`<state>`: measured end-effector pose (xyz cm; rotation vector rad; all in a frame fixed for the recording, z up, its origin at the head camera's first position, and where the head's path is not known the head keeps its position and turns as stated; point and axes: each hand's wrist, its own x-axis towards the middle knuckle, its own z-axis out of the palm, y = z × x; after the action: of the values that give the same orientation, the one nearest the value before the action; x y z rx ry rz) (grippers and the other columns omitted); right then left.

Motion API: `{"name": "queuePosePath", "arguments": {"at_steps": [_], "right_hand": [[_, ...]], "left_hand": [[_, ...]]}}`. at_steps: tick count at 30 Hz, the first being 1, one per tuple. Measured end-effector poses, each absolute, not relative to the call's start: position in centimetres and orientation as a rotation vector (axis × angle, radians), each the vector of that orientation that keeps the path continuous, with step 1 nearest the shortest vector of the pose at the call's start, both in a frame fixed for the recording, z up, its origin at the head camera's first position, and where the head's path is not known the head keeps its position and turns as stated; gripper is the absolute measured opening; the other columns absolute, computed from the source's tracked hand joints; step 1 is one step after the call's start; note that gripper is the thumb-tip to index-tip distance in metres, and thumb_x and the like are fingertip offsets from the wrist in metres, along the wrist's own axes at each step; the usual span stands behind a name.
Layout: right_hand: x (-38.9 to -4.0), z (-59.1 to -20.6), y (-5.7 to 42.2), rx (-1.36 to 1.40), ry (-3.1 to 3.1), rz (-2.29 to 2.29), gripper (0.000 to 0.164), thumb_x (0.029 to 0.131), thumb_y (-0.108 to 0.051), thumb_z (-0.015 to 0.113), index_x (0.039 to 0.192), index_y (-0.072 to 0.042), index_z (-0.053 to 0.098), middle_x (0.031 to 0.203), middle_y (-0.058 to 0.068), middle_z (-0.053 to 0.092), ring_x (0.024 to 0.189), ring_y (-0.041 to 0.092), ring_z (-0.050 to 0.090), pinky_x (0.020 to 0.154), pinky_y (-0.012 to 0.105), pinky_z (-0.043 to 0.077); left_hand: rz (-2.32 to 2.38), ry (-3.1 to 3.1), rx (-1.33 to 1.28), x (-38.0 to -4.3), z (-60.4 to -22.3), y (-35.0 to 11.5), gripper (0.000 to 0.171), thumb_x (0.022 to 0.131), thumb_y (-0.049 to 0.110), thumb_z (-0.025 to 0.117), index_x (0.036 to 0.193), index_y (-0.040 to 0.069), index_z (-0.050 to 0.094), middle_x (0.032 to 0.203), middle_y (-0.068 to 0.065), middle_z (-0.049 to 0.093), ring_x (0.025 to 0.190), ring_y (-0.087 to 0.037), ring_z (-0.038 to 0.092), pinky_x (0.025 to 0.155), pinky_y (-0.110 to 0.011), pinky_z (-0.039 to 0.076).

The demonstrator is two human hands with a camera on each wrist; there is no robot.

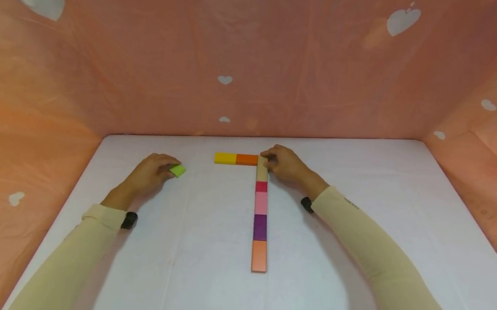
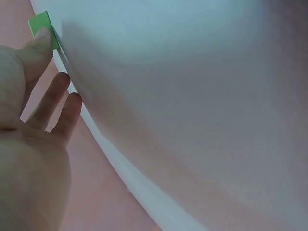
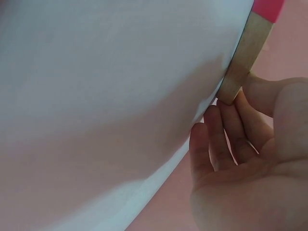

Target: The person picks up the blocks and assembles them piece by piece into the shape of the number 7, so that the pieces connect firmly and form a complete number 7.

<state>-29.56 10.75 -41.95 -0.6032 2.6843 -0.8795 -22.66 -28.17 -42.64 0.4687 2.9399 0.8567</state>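
Note:
My left hand (image 1: 150, 173) pinches a small light-green block (image 1: 177, 170) between thumb and fingers, above the left part of the table. In the left wrist view the thumb lies across the green block's face (image 2: 40, 22), while two other fingers extend free. On the far side, my right hand (image 1: 288, 164) grips the far end of a plain wooden block (image 1: 262, 170) with thumb and fingertips. This block tops a straight column running toward me: red (image 1: 261, 186), pink (image 1: 261, 203), purple (image 1: 260, 227) and light-orange (image 1: 259, 256) blocks. From its far end, orange (image 1: 247, 160) and yellow (image 1: 225, 158) blocks extend left.
A white-covered table (image 1: 196, 292) lies beneath everything. Peach-coloured sheeting with white hearts (image 1: 260, 49) hangs behind its far edge and along both sides. Both wrists carry small black devices, one (image 1: 129, 220) at the left sleeve and another (image 1: 307, 204) at the right.

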Motion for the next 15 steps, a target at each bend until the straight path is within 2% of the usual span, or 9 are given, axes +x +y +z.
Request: {"name": "queuePosePath", "arguments": {"at_steps": [8, 15], "right_hand": [[-29.56, -41.97, 10.78, -0.602, 2.693, -0.875, 0.037, 0.099, -0.016, 0.059, 0.136, -0.01, 0.061, 0.124, 0.008, 0.061, 0.119, 0.024, 0.054, 0.114, 0.042, 0.042], [-29.55, -41.86, 10.79, -0.594, 2.682, -0.882, 0.038, 0.1, -0.017, 0.058, 0.137, -0.01, 0.06, 0.125, 0.007, 0.06, 0.12, 0.024, 0.053, 0.114, 0.043, 0.042]], "left_hand": [[0.885, 2.955, 0.458, -22.4, -42.49, -27.92, 0.033, 0.093, 0.003, 0.066, 0.127, 0.001, 0.064, 0.123, -0.021, 0.064, 0.117, -0.038, 0.054, 0.102, -0.055, 0.047], [0.88, 2.956, 0.479, -22.57, -42.52, -28.02, 0.034, 0.093, 0.003, 0.067, 0.127, 0.001, 0.064, 0.125, -0.019, 0.063, 0.119, -0.037, 0.053, 0.104, -0.054, 0.046]]}}
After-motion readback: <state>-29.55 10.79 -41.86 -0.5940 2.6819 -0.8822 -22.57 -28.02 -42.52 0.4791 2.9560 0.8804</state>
